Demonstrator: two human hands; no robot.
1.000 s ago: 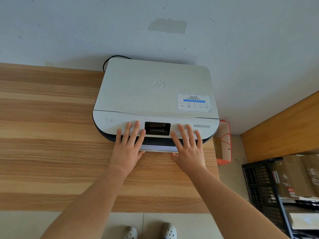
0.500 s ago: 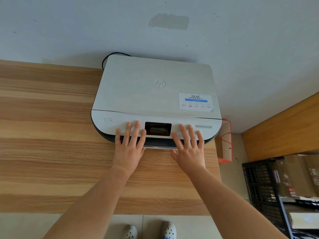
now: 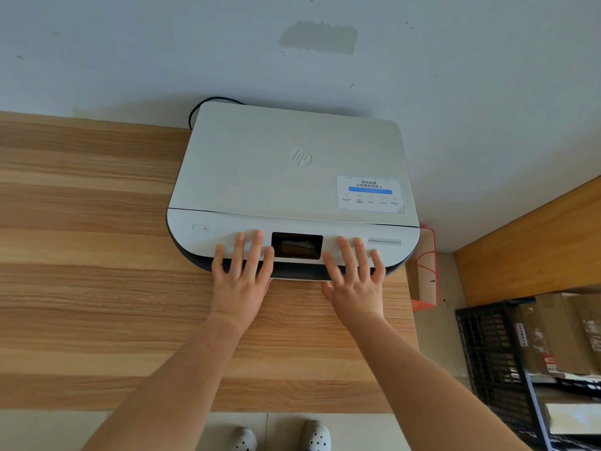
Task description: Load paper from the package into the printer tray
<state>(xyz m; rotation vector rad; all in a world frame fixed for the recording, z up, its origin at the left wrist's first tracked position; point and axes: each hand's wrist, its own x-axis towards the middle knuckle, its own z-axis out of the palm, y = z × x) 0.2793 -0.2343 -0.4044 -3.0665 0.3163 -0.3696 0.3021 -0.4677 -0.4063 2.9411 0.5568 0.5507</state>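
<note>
A white printer (image 3: 289, 170) with a dark base sits at the back right of the wooden table (image 3: 84, 281), against the wall. Its small dark screen (image 3: 296, 245) is on the front panel. My left hand (image 3: 242, 275) lies flat, fingers spread, on the front edge left of the screen. My right hand (image 3: 354, 278) lies flat the same way on the right. Between them only a thin pale strip of the paper tray front (image 3: 296, 278) shows under the dark base. No paper package is in view.
A black cable (image 3: 198, 107) loops behind the printer's back left corner. Right of the table, on the floor, stand a red-trimmed paper bag (image 3: 424, 281) and a black wire rack (image 3: 494, 356) holding cardboard boxes. The wall is close behind the printer.
The white tray front that stuck out under the printer has slid in until only a thin strip shows. Both hands have moved forward with it, palms flat.
</note>
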